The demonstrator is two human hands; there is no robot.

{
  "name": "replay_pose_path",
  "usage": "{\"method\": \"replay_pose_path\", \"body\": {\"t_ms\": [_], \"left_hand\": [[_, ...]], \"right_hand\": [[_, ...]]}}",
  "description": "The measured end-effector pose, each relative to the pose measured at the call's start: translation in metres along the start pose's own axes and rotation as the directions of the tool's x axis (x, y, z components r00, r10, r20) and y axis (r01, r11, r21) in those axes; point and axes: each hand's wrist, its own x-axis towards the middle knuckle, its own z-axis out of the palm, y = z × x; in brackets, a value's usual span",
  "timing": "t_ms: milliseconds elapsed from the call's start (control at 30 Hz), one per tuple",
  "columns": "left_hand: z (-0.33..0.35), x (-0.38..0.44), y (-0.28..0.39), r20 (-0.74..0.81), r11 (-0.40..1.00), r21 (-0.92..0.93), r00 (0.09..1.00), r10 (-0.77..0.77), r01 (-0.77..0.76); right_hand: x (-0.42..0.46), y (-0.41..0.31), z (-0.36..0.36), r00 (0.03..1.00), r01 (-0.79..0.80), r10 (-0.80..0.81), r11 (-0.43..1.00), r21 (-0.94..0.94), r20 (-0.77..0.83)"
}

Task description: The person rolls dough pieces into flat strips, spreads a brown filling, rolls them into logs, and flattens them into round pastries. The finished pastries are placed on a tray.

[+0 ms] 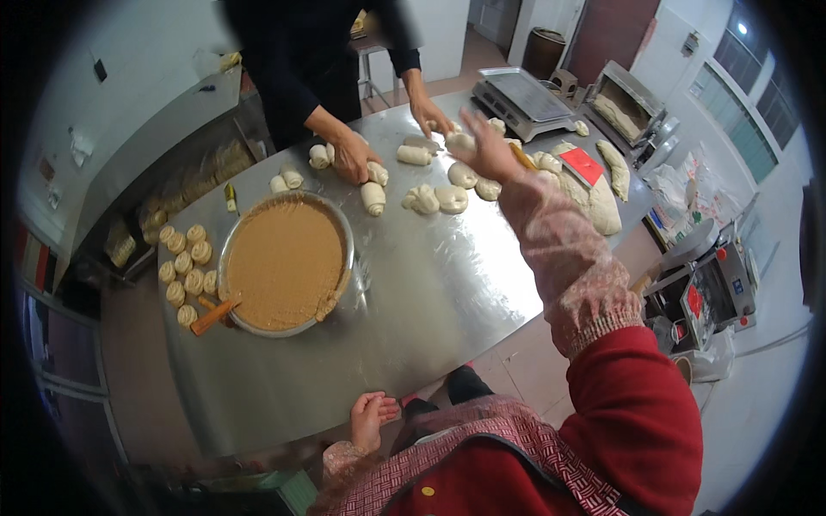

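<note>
My right hand (pixel 485 151) stretches over the far part of the steel table, its fingers spread and blurred by motion. It is among pieces of pale dough; whether it touches one cannot be told. Below it lie a round dough piece (pixel 462 175) and a pair of folded pieces (pixel 437 200). My left hand (pixel 371 416) hangs at the near table edge, fingers loosely curled, with nothing visible in it. To the left stands a large steel basin (pixel 350 251) of brown paste (pixel 284 261), a wooden handle (pixel 213 317) resting on its rim.
Opposite, a person's hand (pixel 353 158) is at rolled dough (pixel 372 198); their other hand (pixel 429 115) is near more dough. Several coiled rolls (pixel 193 281) sit left. A scale (pixel 526 97), a dough slab (pixel 590 203) and a red-bladed scraper (pixel 582 167) are at right.
</note>
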Motion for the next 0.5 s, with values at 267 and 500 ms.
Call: {"method": "replay_pose_path", "body": {"t_ms": [267, 500], "left_hand": [[0.036, 0.006, -0.007, -0.032, 0.998, -0.002, 0.998, 0.062, -0.062], [0.135, 0.023, -0.058, 0.030, 0.995, 0.102, 1.000, -0.001, -0.002]], "right_hand": [[-0.110, 0.000, -0.110, 0.909, -0.220, 0.396, 0.723, 0.655, -0.131], [-0.433, 0.114, -0.153, 0.684, -0.709, 0.698, 0.568, 0.417, 0.212]]}}
